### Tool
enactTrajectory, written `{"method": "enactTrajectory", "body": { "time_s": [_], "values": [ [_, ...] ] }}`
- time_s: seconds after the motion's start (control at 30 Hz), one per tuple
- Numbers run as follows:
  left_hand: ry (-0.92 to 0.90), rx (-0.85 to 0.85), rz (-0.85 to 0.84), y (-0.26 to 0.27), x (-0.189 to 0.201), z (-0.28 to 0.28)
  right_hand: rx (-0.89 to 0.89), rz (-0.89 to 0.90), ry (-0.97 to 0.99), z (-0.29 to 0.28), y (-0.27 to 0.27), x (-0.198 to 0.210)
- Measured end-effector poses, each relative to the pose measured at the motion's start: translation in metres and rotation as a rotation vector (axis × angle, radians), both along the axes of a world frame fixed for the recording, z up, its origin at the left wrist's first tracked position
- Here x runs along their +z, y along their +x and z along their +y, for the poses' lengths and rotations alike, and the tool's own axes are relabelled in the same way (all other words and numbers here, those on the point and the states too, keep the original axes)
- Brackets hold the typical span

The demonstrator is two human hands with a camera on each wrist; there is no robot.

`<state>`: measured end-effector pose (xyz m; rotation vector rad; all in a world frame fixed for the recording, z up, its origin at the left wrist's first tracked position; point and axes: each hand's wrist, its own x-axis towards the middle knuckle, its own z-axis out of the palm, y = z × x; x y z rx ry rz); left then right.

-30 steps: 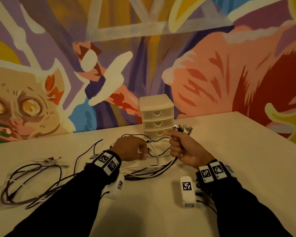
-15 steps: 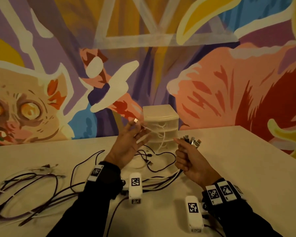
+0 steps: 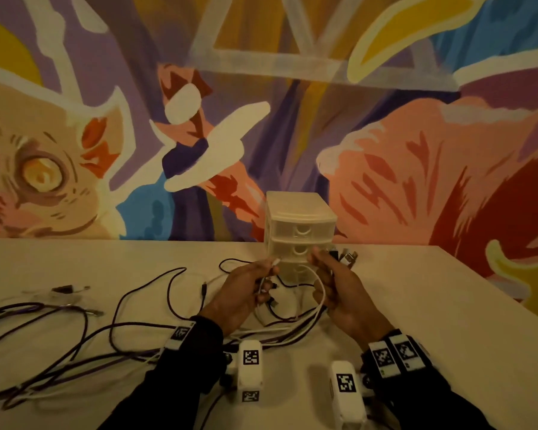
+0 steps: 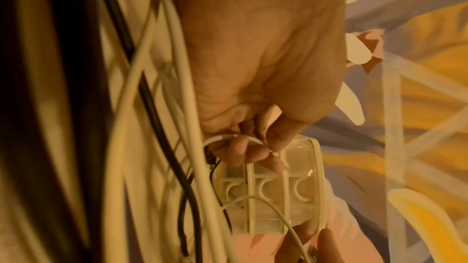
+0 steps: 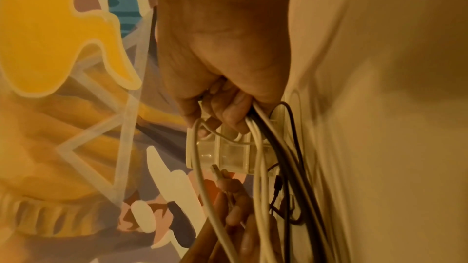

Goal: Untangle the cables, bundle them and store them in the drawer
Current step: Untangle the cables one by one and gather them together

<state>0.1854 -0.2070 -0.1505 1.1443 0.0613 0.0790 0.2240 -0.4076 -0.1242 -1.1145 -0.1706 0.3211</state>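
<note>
Both hands are up just in front of the little three-drawer plastic organizer [image 3: 300, 231] at the back of the desk [image 3: 432, 305], all drawers closed. The right hand [image 3: 339, 290] is fisted around a bundle of cables [image 3: 320, 308], plugs poking out past the thumb, while the left hand [image 3: 243, 293] pinches a thin white cable [image 3: 269, 268] near its plug end. More dark cables [image 3: 75, 336] sprawl loose over the desk's left side.
</note>
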Motion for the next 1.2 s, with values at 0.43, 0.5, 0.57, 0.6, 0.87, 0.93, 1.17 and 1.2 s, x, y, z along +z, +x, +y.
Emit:
{"method": "enactTrajectory", "body": {
  "time_s": [0.43,0.5,0.57,0.6,0.87,0.93,1.17,1.2],
  "values": [
    [0.254,0.217,-0.155,-0.016,0.011,-0.012,-0.099,-0.174,-0.266,-0.005,-0.016,-0.005],
    [0.293,0.198,-0.160,-0.017,0.011,-0.017,-0.096,-0.206,-0.265,-0.005,-0.019,-0.004],
    [0.334,0.173,-0.165,-0.019,0.011,-0.019,-0.091,-0.222,-0.280,-0.004,-0.021,-0.005],
    [0.354,0.160,-0.167,-0.019,0.011,-0.019,-0.094,-0.219,-0.287,-0.004,-0.022,-0.005],
    [0.423,0.028,-0.103,-0.017,0.009,-0.026,-0.207,-0.148,-0.070,-0.004,-0.020,-0.001],
    [0.480,-0.001,-0.108,-0.017,0.007,-0.028,-0.157,-0.160,-0.111,-0.003,-0.021,-0.001],
    [0.572,-0.002,-0.092,-0.013,0.011,-0.032,-0.206,-0.055,0.070,-0.006,-0.012,0.001],
    [0.640,0.011,-0.089,-0.013,0.011,-0.031,-0.197,-0.028,0.104,-0.008,-0.011,0.002]
  ]
}}
